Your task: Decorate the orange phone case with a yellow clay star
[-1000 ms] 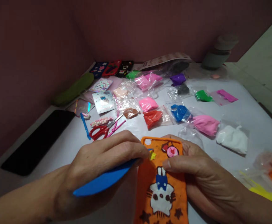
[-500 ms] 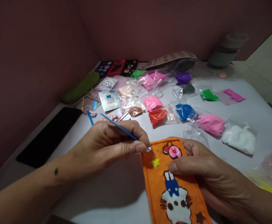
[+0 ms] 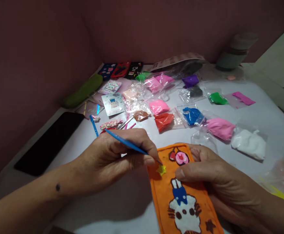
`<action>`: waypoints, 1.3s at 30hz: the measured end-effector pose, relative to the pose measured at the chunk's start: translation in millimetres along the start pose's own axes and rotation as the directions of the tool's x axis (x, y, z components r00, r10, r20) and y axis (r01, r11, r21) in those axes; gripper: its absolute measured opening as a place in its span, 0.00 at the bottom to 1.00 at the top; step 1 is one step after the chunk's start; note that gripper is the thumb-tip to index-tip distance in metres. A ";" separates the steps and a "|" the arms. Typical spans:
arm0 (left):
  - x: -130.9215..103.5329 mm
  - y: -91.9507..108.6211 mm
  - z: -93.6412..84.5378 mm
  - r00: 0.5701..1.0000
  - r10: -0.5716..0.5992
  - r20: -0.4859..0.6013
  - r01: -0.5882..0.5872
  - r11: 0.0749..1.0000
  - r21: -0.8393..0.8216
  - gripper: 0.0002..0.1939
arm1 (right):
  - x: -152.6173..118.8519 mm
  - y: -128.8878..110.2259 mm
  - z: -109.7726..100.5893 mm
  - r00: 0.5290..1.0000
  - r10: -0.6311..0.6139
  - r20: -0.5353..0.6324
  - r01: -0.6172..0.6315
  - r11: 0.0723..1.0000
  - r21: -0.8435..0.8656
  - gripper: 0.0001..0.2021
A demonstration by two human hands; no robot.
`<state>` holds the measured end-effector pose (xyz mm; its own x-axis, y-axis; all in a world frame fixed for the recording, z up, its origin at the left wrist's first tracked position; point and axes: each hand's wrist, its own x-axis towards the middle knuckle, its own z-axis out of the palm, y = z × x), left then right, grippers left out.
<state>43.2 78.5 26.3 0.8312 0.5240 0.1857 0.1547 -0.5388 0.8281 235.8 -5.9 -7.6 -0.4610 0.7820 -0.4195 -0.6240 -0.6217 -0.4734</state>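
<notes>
My left hand pinches a thin blue tool between thumb and fingers, its pointed tip at the top edge of a small yellow star. The star lies on an orange clay-covered panel that bears a white cat figure in blue, a pink round shape, a red one beside it and a brown star. My right hand grips the panel along its right side, thumb on top; its other fingers are mostly hidden behind.
A black phone lies at the left. Bags of coloured clay spread beyond my hands, among them red, blue and white. Scissors, decorated cases and a bottle are farther back.
The blue tool's tip has moved down onto the star's edge, and the tool has turned to show its wider side. The view has shifted slightly.
</notes>
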 end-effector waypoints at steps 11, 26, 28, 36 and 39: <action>-1.8 5.7 -1.5 0.998 -0.058 0.003 0.058 0.998 -0.006 0.08 | 0.5 0.3 -3.2 1.000 0.000 0.009 0.000 1.000 0.005 0.17; -2.1 1.1 0.2 1.000 -0.031 -0.001 0.031 0.999 -0.011 0.10 | 0.2 1.4 -2.5 1.000 0.000 -0.019 0.000 1.000 -0.007 0.18; -2.1 1.1 0.2 1.000 -0.022 0.009 0.022 1.000 -0.001 0.10 | 0.2 1.0 -2.0 1.000 0.005 -0.025 -0.005 1.000 -0.004 0.19; -1.9 4.4 0.1 1.000 -0.017 0.003 0.017 1.000 0.016 0.09 | 1.3 -0.2 -1.0 1.000 0.004 -0.013 -0.004 1.000 -0.003 0.19; -1.6 4.2 -1.1 1.000 -0.016 -0.001 0.016 1.000 0.023 0.09 | 0.8 0.1 -1.7 1.000 0.000 -0.003 0.000 1.000 0.008 0.19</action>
<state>41.9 76.1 30.0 0.8282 0.5329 0.1732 0.1796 -0.5453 0.8188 236.5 -5.4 -9.3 -0.4596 0.7816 -0.4216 -0.6290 -0.6217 -0.4668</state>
